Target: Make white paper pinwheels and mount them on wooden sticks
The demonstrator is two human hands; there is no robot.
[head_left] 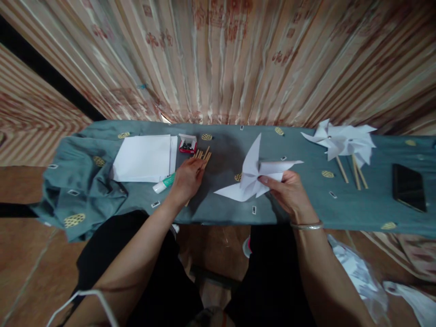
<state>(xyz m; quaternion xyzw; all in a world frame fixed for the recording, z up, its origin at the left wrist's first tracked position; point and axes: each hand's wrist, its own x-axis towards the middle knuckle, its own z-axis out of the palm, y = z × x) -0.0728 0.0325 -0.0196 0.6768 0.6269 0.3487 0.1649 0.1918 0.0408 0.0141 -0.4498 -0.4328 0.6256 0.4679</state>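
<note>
My right hand (289, 193) pinches a white paper pinwheel (250, 179) near its centre, thumb on top, holding it over the middle of the cloth. The pinwheel's folded blades spread out and no stick shows on it. My left hand (187, 179) is bent down over a bunch of thin wooden sticks (206, 156), its fingers closed on them; how many it grips is hidden. A glue stick (165, 182) with a white cap lies beside that hand. Just beyond the sticks stands an open red and white box (187, 144) of small dark pieces, perhaps pins.
White paper sheets (145, 156) are stacked at left on the green patterned cloth (218, 211). Finished pinwheels on sticks (350, 141) and a dark phone (408, 187) lie at right. A curtain (225, 63) hangs behind the narrow table; a plastic bag (357, 272) is below right.
</note>
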